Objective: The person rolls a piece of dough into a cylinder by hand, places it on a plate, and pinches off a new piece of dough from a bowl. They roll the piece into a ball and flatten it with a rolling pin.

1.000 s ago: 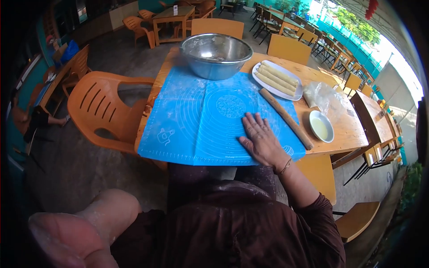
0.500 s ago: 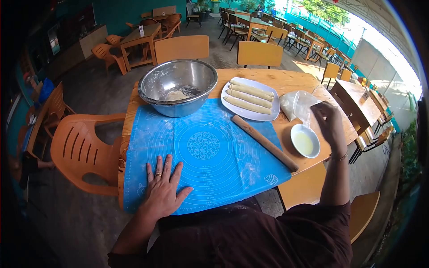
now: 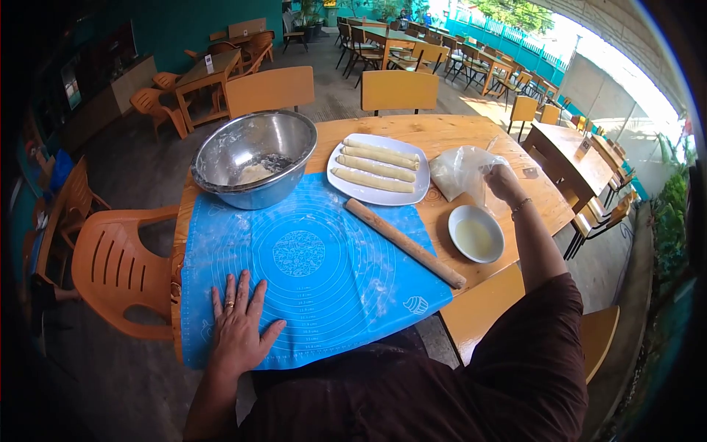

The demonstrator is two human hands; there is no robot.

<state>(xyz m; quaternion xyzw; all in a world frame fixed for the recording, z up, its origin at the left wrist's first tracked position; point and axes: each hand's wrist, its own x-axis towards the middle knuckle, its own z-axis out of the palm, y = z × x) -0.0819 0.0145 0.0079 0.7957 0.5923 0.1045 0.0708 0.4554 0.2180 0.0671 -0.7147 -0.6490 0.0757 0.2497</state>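
My left hand (image 3: pixel 239 328) lies flat with fingers spread on the near left part of a blue silicone pastry mat (image 3: pixel 335 295); a ring is on one finger. My right hand (image 3: pixel 502 184) is closed, its curled fingers at the clear plastic bag (image 3: pixel 460 168) that holds a pale powder. Whatever those fingers grip is hidden. Just below that hand stands a small white bowl (image 3: pixel 476 234) of pale yellowish liquid. A wooden rolling pin (image 3: pixel 403 241) rests slantwise on the mat's right side. Several rolled dough strips (image 3: pixel 375 163) lie on a white plate (image 3: pixel 352 193).
A large steel mixing bowl (image 3: pixel 254 195) with dough (image 3: pixel 255 173) inside stands at the back left of the wooden table (image 3: pixel 460 127). An orange plastic chair (image 3: pixel 121 269) is at the left, with wooden chairs (image 3: pixel 398 90) behind and a bench-like seat (image 3: pixel 482 309) near right.
My right hand has moved from beside the bag to against it, fingers still closed. The left hand stays flat on the mat. The whole view has shifted slightly.
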